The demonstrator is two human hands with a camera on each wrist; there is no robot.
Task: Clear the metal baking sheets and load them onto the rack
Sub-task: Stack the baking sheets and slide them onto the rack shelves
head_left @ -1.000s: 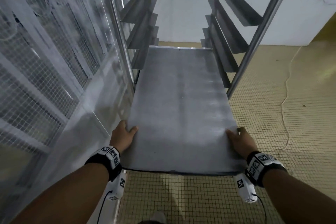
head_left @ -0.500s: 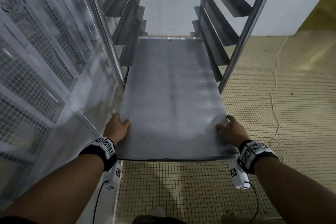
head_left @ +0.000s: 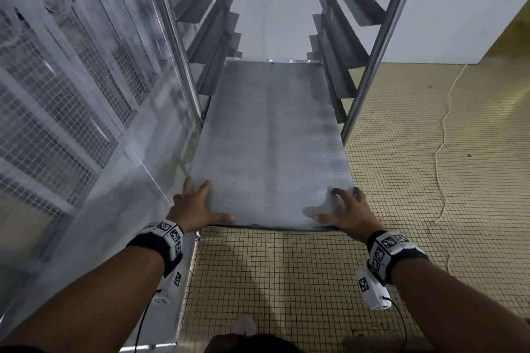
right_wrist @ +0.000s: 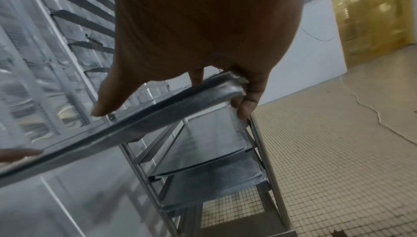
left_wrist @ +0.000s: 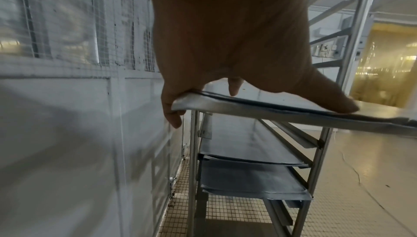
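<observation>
Baking sheet (head_left: pixel 272 146) of dull grey metal is lying flat between the two side frames of the rack (head_left: pixel 372 46), its far edge deep inside and its near edge projecting past the rack's front uprights, over the tiled floor (head_left: pixel 401 180). Left hand (head_left: pixel 195 205) is resting at the sheet's near left corner, with fingers spread wide: the thumb is lying straight along the near edge while the outer fingers are hanging past the sheet's left side. Right hand (head_left: pixel 348 210) is sitting at the near right corner in mirror fashion, fingers splayed on top, thumb stretched along the near edge and, in the right wrist view, the outer fingers (right_wrist: pixel 248 101) are bending down past the corner of the sheet. Neither hand is clasping the sheet tightly. Angled runners (head_left: pixel 212 37) are standing vacant above the sheet on both sides of the rack. Lower sheets (left_wrist: pixel 250 153) are occupying two levels of the rack beneath it. Mesh-panelled wall (head_left: pixel 71 94) is running just beside the rack's left frame.
</observation>
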